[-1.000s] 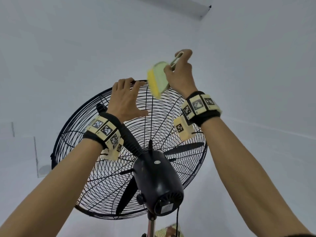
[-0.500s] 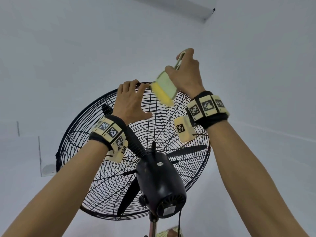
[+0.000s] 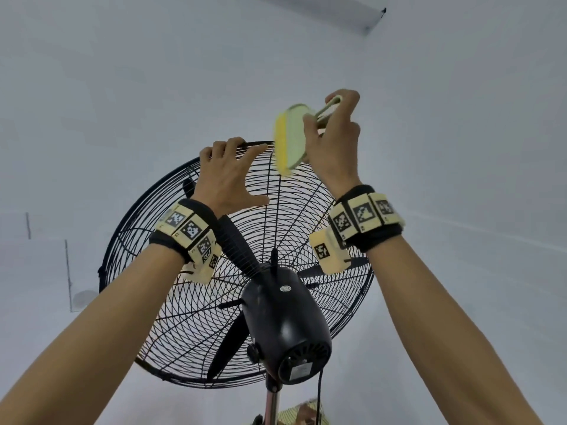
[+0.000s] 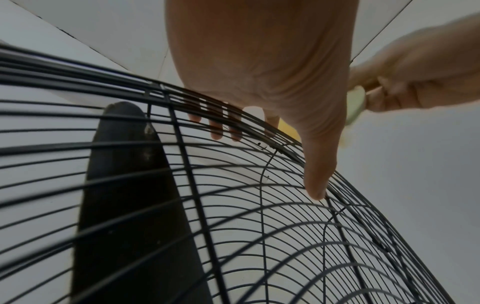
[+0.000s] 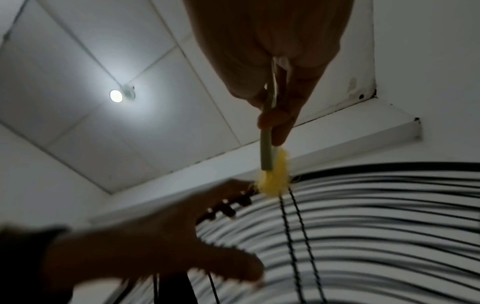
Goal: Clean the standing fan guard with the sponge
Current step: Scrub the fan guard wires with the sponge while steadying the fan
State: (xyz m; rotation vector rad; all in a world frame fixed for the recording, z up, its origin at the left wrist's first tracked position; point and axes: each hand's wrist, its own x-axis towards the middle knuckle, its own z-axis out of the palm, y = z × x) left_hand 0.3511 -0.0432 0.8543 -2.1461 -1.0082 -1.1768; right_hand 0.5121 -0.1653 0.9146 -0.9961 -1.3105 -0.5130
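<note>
1. White walls and a panelled ceiling frame the black fan guard (image 3: 190, 302).
2. Left hand (image 3: 228, 179) hooks its fingers over the rim.
3. Right hand (image 3: 333, 139) pinches the handled sponge (image 3: 288, 139) at the top edge.
4. Cleaning looks barely begun; most wires remain.

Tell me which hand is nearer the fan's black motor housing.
Left. The left hand grips the guard's top rim, above the motor housing. The right hand holds the sponge higher, at the rim's top.

yellow-green handled sponge (image 3: 290, 139) at top rim, black wire fan guard (image 3: 306, 216).
</note>
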